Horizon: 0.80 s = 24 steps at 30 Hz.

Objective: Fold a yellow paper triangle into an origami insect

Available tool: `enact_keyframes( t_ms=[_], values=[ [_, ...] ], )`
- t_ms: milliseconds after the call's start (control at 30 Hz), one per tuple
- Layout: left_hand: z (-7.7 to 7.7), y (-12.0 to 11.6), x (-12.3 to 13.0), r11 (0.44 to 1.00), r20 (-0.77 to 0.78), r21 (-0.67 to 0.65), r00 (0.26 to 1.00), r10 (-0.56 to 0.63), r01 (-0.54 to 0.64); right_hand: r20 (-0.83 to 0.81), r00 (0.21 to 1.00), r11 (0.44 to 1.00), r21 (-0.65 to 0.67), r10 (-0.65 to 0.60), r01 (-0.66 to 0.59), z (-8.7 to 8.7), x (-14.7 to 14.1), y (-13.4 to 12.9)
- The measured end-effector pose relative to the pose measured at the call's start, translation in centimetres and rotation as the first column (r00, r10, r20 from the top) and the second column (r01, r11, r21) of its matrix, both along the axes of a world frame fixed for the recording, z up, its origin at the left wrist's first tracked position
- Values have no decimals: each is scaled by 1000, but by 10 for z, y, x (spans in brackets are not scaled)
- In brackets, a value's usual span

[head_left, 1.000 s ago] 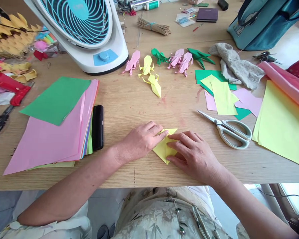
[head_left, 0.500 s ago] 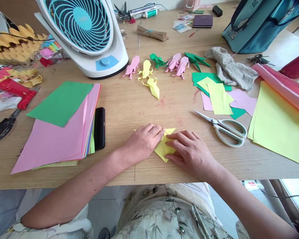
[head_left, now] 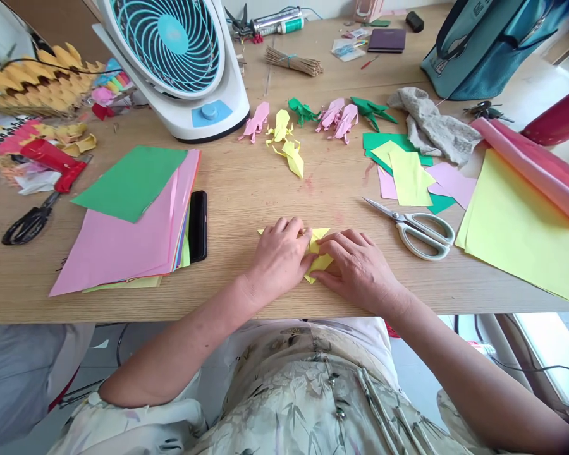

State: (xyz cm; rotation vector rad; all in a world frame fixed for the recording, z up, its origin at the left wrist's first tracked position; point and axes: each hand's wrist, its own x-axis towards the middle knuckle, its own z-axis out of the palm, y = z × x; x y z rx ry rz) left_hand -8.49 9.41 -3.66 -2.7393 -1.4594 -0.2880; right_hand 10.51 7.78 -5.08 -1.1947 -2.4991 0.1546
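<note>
A folded piece of yellow paper (head_left: 317, 254) lies near the table's front edge, partly covered by both hands. My left hand (head_left: 284, 254) is closed on its left part, fingers bent and the thumb reaching toward its middle. From the right, my right hand (head_left: 358, 265) grips the same paper with curled fingers and thumb. Beyond the hands stand folded figures: a yellow one (head_left: 293, 158), a pink one (head_left: 256, 121) and a green one (head_left: 303, 110), among several others. White-handled scissors (head_left: 424, 235) lie to the right of my right hand.
A stack of coloured sheets (head_left: 128, 234) and a black phone (head_left: 198, 226) lie left. The fan (head_left: 208, 114) stands behind them. Paper scraps (head_left: 410, 177), a grey cloth (head_left: 436, 129), yellow sheets (head_left: 526, 234) and a teal bag (head_left: 478, 63) are on the right.
My left thumb has come down onto the paper's middle, and my right fingers have drawn closer to it. The whole view has shifted slightly, so the table's front edge sits higher.
</note>
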Motion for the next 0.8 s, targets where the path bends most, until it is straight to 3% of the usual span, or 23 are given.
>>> enact_keyframes(
  t_ms=[200, 300, 400, 533, 800],
  values=[
    [4, -4, 1, 1000, -17, -20, 1000, 22, -23, -207, 978, 993, -110, 8, -32, 2, 14, 1],
    [5, -4, 1, 998, -27, -57, 999, 16, -18, -313, 944, 984, -168, -102, 51, 0, 29, 3],
    [6, -4, 0, 997, -32, -75, 999, 29, -31, -306, 943, 974, -217, -133, 66, 0, 40, 5],
    [5, -4, 1, 991, -22, -121, 999, 49, -51, -299, 952, 976, -218, -59, -8, 3, 40, 10],
    [3, -5, -1, 990, 13, -134, 999, 48, -46, -275, 935, 947, -166, 223, -275, 4, 28, 31]
  ],
)
